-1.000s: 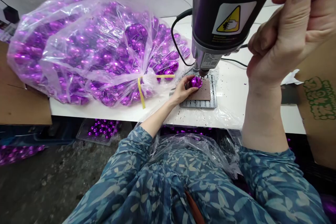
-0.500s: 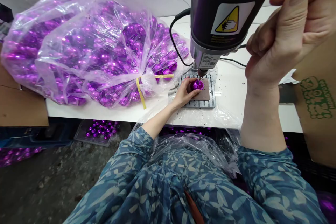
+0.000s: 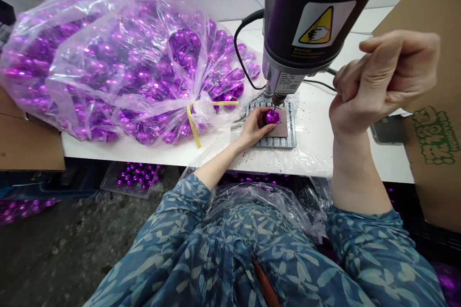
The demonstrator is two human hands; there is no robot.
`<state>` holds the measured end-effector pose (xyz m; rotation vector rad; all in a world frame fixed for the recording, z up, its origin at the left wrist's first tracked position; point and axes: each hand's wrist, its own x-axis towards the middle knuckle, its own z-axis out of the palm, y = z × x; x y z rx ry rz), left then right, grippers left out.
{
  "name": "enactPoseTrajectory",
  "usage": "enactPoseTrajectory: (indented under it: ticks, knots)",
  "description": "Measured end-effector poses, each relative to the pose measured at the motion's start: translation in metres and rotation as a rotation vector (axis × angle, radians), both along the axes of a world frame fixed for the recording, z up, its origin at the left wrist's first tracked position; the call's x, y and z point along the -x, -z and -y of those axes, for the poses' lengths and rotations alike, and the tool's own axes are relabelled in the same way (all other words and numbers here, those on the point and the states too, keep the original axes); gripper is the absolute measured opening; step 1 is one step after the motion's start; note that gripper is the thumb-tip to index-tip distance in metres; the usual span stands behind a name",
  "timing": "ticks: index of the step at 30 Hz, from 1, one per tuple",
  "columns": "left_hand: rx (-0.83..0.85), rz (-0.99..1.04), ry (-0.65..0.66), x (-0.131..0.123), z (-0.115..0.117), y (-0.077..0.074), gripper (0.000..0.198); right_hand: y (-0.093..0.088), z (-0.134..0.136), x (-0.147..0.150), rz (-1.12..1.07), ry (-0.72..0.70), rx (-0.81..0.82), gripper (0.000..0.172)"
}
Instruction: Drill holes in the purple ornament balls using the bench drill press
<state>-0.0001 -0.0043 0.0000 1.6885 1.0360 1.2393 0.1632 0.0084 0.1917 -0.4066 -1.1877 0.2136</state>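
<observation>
My left hand (image 3: 255, 128) is closed around a shiny purple faceted ball (image 3: 271, 116), thumb on the near side and fingers on the far side. The ball rests on a brown square board (image 3: 282, 129) on the slotted metal base (image 3: 291, 140) of a drill press (image 3: 306, 14). Right above it is the chuck (image 3: 278, 100), its thin bit meeting the ball's top; how deep it sits I cannot tell. At the machine's right side my right hand (image 3: 382, 76) is closed in a fist on the drill press lever, which the fingers mostly hide.
A large clear bag (image 3: 126, 67) of purple balls, tied with yellow ribbon (image 3: 193, 127), fills the table's left side. A cardboard box (image 3: 432, 144) stands at the right by a phone-like dark object (image 3: 389, 129). Below left is a clear tray (image 3: 131, 180) of small purple balls. Dark shavings litter the tabletop.
My right fist has come down and slightly left, uncovering more of the dark object by the box. My left hand and the ball stay in place under the chuck.
</observation>
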Motion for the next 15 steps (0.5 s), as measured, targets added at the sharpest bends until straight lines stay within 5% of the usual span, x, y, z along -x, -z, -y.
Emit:
enactPoseTrajectory:
  ticks: [8,15]
  knots:
    - [0.013,-0.018,0.01,0.001,-0.001,-0.001,0.051,0.021,-0.008,0.0,-0.031,0.129,-0.08,0.039]
    - [0.013,-0.035,-0.005,0.002,-0.002,-0.001,0.052,0.038,-0.01,-0.003,-0.019,0.104,-0.169,0.027]
